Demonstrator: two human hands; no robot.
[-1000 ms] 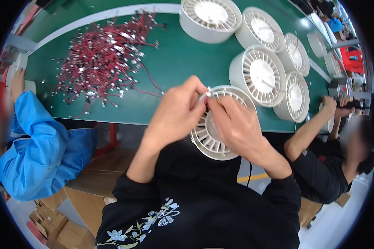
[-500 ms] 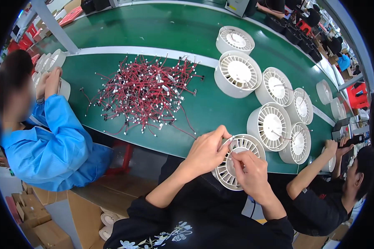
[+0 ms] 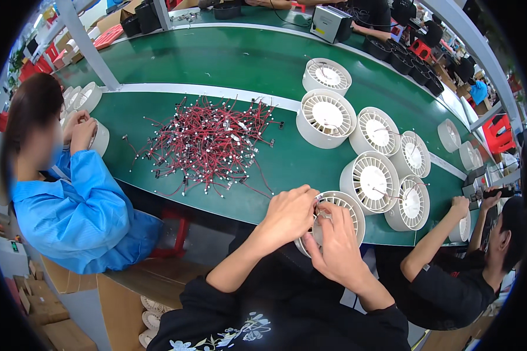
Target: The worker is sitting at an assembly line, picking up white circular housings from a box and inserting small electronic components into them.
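Observation:
A white round slotted housing stands at the table's near edge, tilted towards me. My left hand is closed on its left rim, with the fingertips at the upper left edge. Over the slotted face, my right hand has its fingers bent and drawn together close to the left fingertips. Whatever small piece lies in the right fingers is hidden; a bit of thin wire seems to show there. To the left lies a heap of red and black wires with small white connectors.
Several like housings stand right of the heap, thin wires on their faces. A co-worker in blue sits at left, handling white housings. At right, another co-worker in black holds a dark tool. A grey box stands at the back.
The view has tilted up slightly. My right hand has turned and spread over the housing's face, its fingers moving up towards the left fingertips. My left hand keeps its grip on the rim.

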